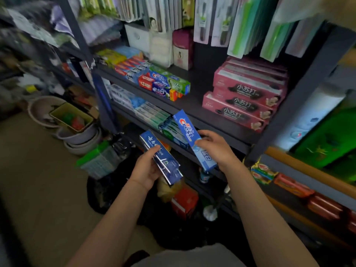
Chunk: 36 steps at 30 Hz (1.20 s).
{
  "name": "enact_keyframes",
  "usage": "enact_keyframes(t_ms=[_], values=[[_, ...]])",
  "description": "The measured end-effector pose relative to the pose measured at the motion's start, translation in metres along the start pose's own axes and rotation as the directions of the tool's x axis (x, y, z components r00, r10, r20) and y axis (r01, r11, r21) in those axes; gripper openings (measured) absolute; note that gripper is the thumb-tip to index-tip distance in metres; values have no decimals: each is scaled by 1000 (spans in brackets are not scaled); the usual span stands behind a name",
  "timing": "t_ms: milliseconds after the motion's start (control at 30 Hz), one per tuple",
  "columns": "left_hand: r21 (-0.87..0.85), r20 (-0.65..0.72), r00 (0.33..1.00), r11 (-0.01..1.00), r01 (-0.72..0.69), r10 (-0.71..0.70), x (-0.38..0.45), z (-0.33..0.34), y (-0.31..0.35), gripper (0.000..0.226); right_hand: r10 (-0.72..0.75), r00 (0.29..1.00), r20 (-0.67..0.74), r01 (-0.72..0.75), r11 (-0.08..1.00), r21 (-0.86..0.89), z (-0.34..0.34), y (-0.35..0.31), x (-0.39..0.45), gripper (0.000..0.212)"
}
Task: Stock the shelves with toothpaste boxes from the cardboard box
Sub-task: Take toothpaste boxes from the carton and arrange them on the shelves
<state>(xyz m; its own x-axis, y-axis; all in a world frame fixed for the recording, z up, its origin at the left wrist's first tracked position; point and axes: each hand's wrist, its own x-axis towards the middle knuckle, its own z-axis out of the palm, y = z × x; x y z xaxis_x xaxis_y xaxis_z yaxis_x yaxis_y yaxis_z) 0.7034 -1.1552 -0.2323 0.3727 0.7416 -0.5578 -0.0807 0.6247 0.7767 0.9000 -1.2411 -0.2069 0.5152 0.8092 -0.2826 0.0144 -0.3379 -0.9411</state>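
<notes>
A toothpaste box in each hand, held up in front of the dark shelf.

The right hand [213, 149] curls its grip round a light blue toothpaste box [193, 139], tilted just below the shelf [192, 105]. The left hand [148, 166] grips a dark blue toothpaste box [163, 158] lower and further left of the shelf. On the shelf lie pink boxes [244, 93] and a mixed stack of boxes [154, 78].

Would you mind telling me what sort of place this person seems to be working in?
Most likely a small shop or its stockroom. Dark metal shelving carries stacked toothpaste boxes, carded toothbrush packs hang above, and stacked plastic basins sit on the floor.
</notes>
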Motion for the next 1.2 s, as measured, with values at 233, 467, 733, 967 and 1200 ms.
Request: enact_keyframes(t_ms=[233, 467, 733, 967, 1200], values=[[-134, 73, 996, 989, 61, -52, 58, -19, 46, 16, 117, 992, 44, -124, 950, 286, 40, -19, 40, 26], [-63, 215, 971, 990, 124, -108, 121, -69, 124, 21, 113, 989, 100, -134, 963, 236, 132, -69, 70, 16], [31, 324, 928, 982, 185, -184, 197, -114, 207, 24, 216, 974, -62, -191, 943, 272, 216, -131, 124, 34], [78, 435, 869, 972, 222, -234, 221, -99, 223, 23, -136, 934, -330, 22, 945, -327, 189, -161, 151, 21], [124, 467, 841, 961, 246, -275, 225, -80, 228, 18, -279, 898, -341, -175, 484, -858, 147, -179, 175, 36]])
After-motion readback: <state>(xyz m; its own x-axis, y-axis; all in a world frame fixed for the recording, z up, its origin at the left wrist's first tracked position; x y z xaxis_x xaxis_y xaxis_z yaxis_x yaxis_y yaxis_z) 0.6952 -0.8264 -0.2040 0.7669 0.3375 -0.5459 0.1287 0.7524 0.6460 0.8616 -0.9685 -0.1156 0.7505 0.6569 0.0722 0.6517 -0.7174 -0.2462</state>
